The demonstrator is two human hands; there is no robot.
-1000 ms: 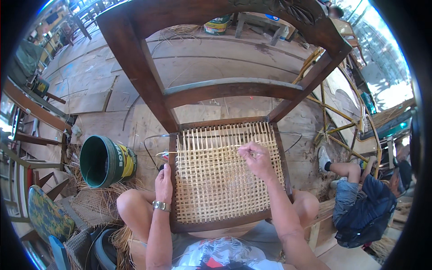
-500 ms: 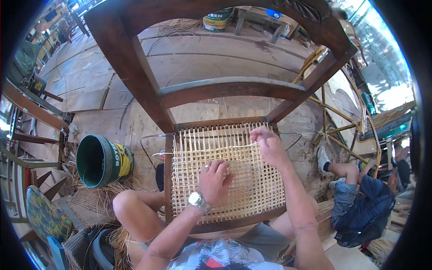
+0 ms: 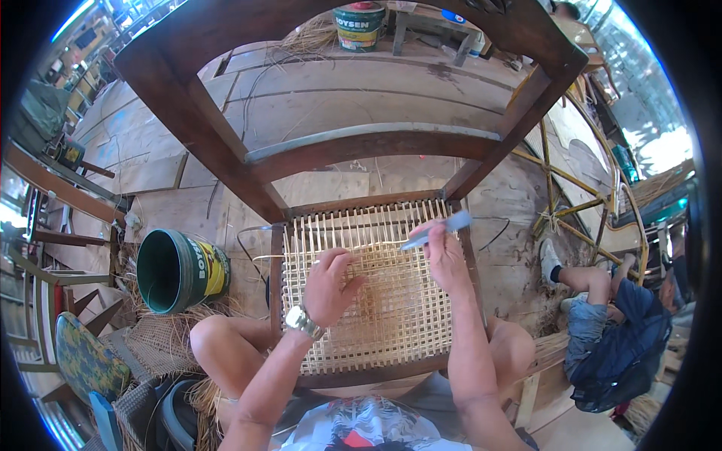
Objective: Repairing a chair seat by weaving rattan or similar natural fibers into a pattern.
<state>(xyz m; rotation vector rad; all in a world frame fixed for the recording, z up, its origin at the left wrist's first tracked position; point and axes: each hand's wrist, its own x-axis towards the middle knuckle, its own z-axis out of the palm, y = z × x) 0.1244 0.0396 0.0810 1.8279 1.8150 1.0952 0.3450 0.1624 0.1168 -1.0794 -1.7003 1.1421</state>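
Observation:
A dark wooden chair frame [image 3: 353,146] rests across my knees, its seat filled with pale woven cane [image 3: 391,316]. My left hand [image 3: 329,286], with a metal watch at the wrist, presses on the left middle of the weave, fingers bent onto the strands. My right hand [image 3: 444,252] sits near the seat's far right corner and grips a thin grey flat tool [image 3: 438,229] that points up and to the right. A loose cane strand [image 3: 274,257] sticks out past the seat's left rail.
A green bucket [image 3: 177,269] lies tilted on the plank floor left of the chair, with loose straw around it. A second paint bucket [image 3: 359,26] stands at the far end. Another person [image 3: 609,331] sits at right. Chair parts stand along the left edge.
My left hand moved from the seat's left rail onto the weave. My right hand shifted toward the far right corner and now holds the grey tool raised.

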